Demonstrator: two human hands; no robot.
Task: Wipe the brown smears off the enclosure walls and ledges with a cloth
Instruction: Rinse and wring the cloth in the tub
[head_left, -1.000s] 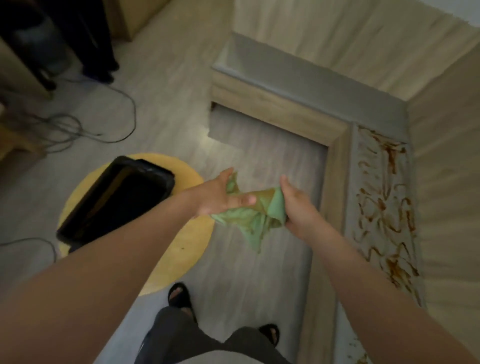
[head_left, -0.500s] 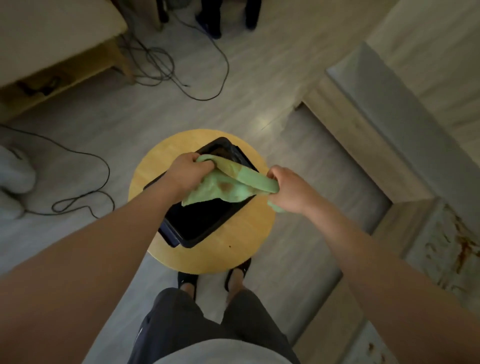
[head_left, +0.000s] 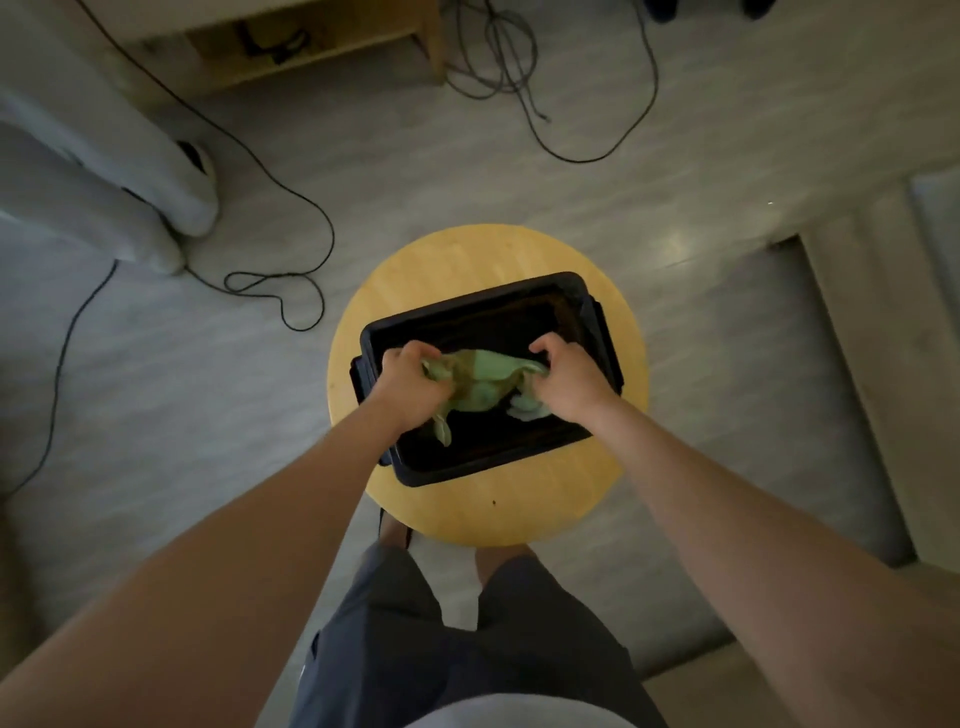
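- My left hand is curled tight round one end of the green cloth, fingers bunched into the fabric.
- My right hand grips the other end, knuckles up, so the cloth is pulled and twisted between my two fists.
- The cloth has a brownish patch near its middle, and a loose tail hangs below my left hand.
- Both hands and the cloth are over the open black tub; I cannot tell whether the cloth touches its dark bottom.
- The tub sits on a round yellow stool, just in front of my legs.
- Black cables trail over the grey floor to the left and beyond the stool.
- A pale wooden ledge runs along the right side.
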